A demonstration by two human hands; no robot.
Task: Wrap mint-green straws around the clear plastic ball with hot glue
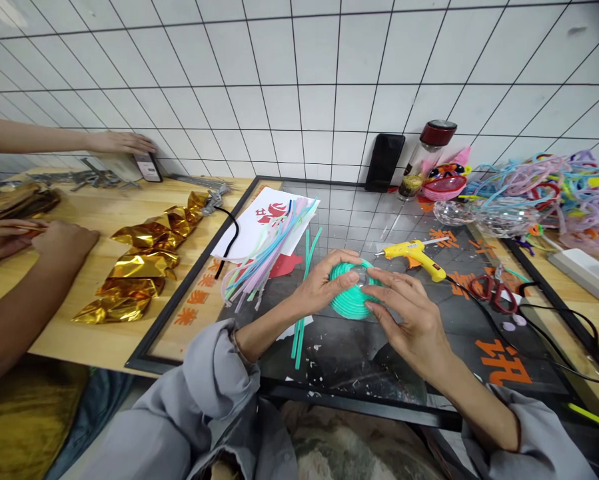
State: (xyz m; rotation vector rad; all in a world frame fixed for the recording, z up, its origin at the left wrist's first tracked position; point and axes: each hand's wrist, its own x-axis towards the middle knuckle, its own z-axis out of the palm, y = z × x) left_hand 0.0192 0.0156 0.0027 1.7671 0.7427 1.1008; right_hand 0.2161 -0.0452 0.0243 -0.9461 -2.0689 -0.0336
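We hold a teal coil just above the glass-topped work board, in the middle of the view. It is fuzzy craft stems wound ring on ring into a low dome. Our left hand cups its left side, with the fingers curled over the top. Our right hand comes in from the right, and its thumb and fingertips pinch the upper right rim, where something clear and shiny shows at the crown; we cannot tell what it is.

We judge the winding well along, since many turns already sit tight together and the shape reads as a finished mound. We cannot tell whether the last end is fixed down. Loose teal stems lie on the glass just beside the left wrist. A yellow glue gun rests near the coil on the far right, apart from both hands. Red-handled scissors lie further right.

At the left, on the wooden table, another person's hands work near crumpled gold foil.
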